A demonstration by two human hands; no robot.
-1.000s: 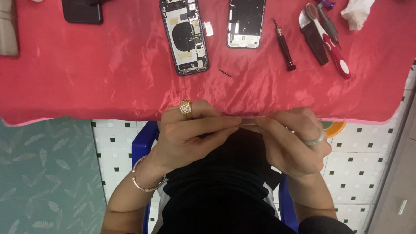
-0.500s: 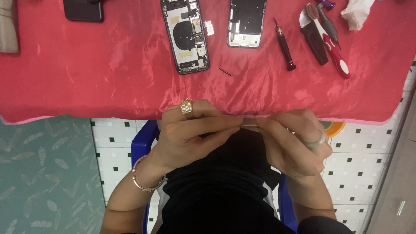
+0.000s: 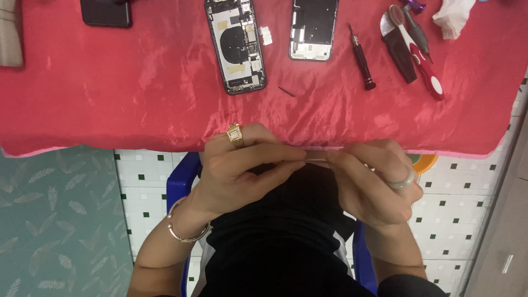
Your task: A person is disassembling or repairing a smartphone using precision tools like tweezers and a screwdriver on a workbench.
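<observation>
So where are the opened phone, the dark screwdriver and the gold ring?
opened phone point(image 3: 237, 47), head view, on its round coil.
dark screwdriver point(image 3: 361, 58), head view, mid-handle.
gold ring point(image 3: 235, 133), head view, on its square top.

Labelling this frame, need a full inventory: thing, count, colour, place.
cloth: 1, red, over the table
opened phone body: 1, black, top centre
phone screen panel: 1, black, right of the body
dark phone: 1, black, top left
screwdriver: 1, black and red, right of the panel
small bit: 1, dark, below the body
tools: several, red and black, top right
tissue: 1, white, top right
chair: 1, blue, under the person
thin strip: 1, pale, between the fingertips
left hand: gold ring, bracelet
right hand: pale ring
</observation>
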